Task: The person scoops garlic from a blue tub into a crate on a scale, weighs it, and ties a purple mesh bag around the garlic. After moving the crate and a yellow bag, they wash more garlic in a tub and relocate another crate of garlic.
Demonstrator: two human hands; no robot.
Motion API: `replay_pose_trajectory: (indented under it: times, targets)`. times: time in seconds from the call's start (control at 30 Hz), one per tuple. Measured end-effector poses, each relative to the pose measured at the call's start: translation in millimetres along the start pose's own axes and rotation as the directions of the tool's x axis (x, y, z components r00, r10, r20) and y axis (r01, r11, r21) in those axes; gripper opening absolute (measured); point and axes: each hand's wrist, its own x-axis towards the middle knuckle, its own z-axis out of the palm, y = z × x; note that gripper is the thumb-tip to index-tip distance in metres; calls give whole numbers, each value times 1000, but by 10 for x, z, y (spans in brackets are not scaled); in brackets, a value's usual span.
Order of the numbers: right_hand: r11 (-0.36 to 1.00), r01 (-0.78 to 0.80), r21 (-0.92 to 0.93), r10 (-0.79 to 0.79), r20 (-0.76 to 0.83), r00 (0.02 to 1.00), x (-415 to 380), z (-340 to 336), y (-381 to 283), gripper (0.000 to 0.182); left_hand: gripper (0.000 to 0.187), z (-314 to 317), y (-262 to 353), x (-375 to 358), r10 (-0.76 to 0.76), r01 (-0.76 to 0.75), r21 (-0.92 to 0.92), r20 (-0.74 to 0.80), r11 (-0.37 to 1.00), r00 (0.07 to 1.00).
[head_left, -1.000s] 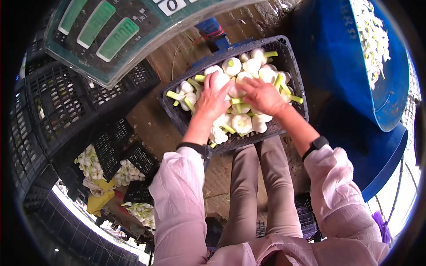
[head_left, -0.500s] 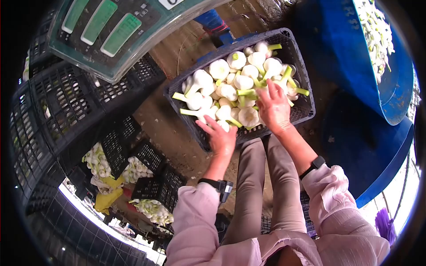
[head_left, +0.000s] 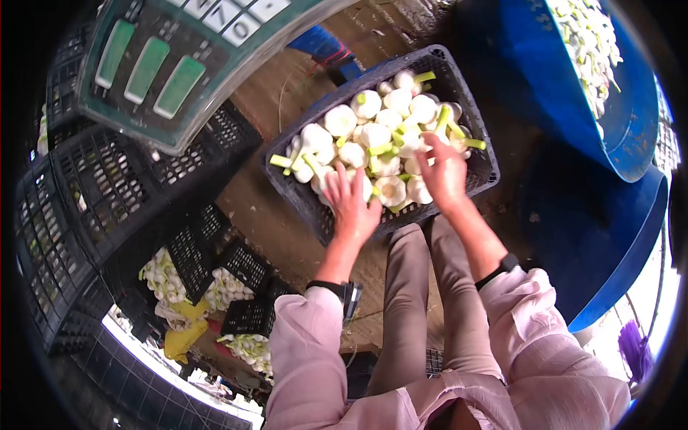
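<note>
A dark plastic crate (head_left: pixel 315 209) full of white garlic bulbs (head_left: pixel 340 120) with short green stems is in front of my knees. My left hand (head_left: pixel 350 204) lies on the bulbs at the crate's near left, its fingers spread. On the right side of the pile, my right hand (head_left: pixel 443 172) touches bulbs with its fingers bent and somewhat apart. Neither hand has a bulb lifted from the pile. What lies under the fingertips is partly hidden.
A scale's keypad panel (head_left: pixel 143 79) is at the upper left, above stacked black crates (head_left: pixel 107 186). More garlic (head_left: pixel 163 276) and crates lie lower left. Blue tubs (head_left: pixel 595 236) stand at the right, the upper one holding garlic. A purple bundle (head_left: pixel 635 351) is at lower right.
My left hand has moved up and inward over the bulbs, its fingers flatter. My right hand has shifted slightly within the pile. The view has moved a little, and the scale shows more keys.
</note>
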Motion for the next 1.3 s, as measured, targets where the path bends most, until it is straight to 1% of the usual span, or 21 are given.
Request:
replay_pose_trajectory:
  times: [0.03, 0.1, 0.17, 0.2, 0.3, 0.4, 0.47, 0.53, 0.57, 0.6, 0.67, 0.7, 0.73, 0.77, 0.8, 0.87, 0.93, 0.97, 1.07, 1.17, 1.3]
  targets:
    - [990, 137, 38, -133, -80, 988, -74, 146, 25, 30, 72, 46, 42, -88, 16, -14, -98, 18, 995, 1000]
    - [942, 331, -49, -328, 48, 943, -218, 465, 132, 35, 80, 263, -86, -249, 41, -34, -215, 31, 976, 999]
    - [876, 480, 57, -481, 25, 876, -328, 567, 99, 31, 75, 109, -147, -256, -53, 43, 127, 83, 991, 995]
    - [859, 501, 103, -511, 190, 838, -349, 478, 30, 29, 73, 33, -156, -224, -110, 80, 334, 73, 939, 991]
    - [858, 401, 321, -463, 144, 875, -427, 252, 27, 29, 66, 136, -361, -133, -593, 591, -49, -44, 805, 804]
    - [992, 122, 33, -112, -218, 970, -334, 1, 222, 35, 62, 227, -309, -212, -366, 332, -325, -47, 885, 929]
    - [961, 36, -274, -145, -388, 910, -145, -106, 460, 36, 53, 212, -208, -215, -284, 255, -324, -45, 911, 958]
    - [949, 12, -315, -111, -297, 948, 23, -184, 652, 32, 46, 196, -337, -167, -235, 222, -258, -21, 940, 972]
    - [925, 13, -379, -96, -200, 975, 49, -163, 718, 30, 40, 288, -533, -166, -223, 155, -554, -58, 818, 973]
    - [899, 26, -437, -76, -97, 992, 78, -140, 759, 29, 40, 231, -526, -103, -289, 191, -820, 32, 539, 957]
    - [878, 13, -478, -36, -40, 999, 10, -69, 796, 26, 47, 153, -486, -126, -334, 221, -922, 108, 319, 936]
    - [905, -24, -424, 31, 9, 999, -36, -103, 774, 29, 52, 166, -455, -160, -256, 190, -700, 10, 689, 967]
    - [928, -57, -368, 86, 63, 994, -69, -162, 775, 33, 57, 164, -344, -159, -146, 121, -347, -49, 930, 988]
    - [939, -27, -343, 27, -5, 1000, -109, -155, 832, 38, 69, 100, -262, -170, -153, 141, -173, -59, 975, 986]
    - [933, -67, -355, 57, -39, 998, -99, -212, 822, 41, 76, -9, -75, -122, -367, 367, 0, -3, 930, 930]
    - [886, -112, -450, 95, -60, 994, -32, -314, 811, 36, 78, 41, 8, -131, -399, 360, -200, -209, 911, 893]
    - [885, -83, -459, 71, -43, 997, 39, -295, 882, 28, 76, 200, 52, -162, -540, 482, -340, -100, 808, 836]
    - [866, -97, -491, 103, -15, 995, 64, -292, 868, 20, 71, 393, -27, -193, -546, 422, -434, -213, 796, 810]
    - [942, -127, -311, 126, -25, 992, 53, -353, 892, 16, 51, 327, -21, -96, -388, 255, -419, -270, 871, 881]
    - [978, 10, -208, -33, -107, 994, -81, -363, 1044, 20, 42, 151, 105, 20, -312, 132, -446, -359, 885, 880]
    - [966, -244, -88, 254, 132, 958, -130, -641, 812, 22, 40, 38, 42, 126, -421, 56, -633, -444, 772, 791]
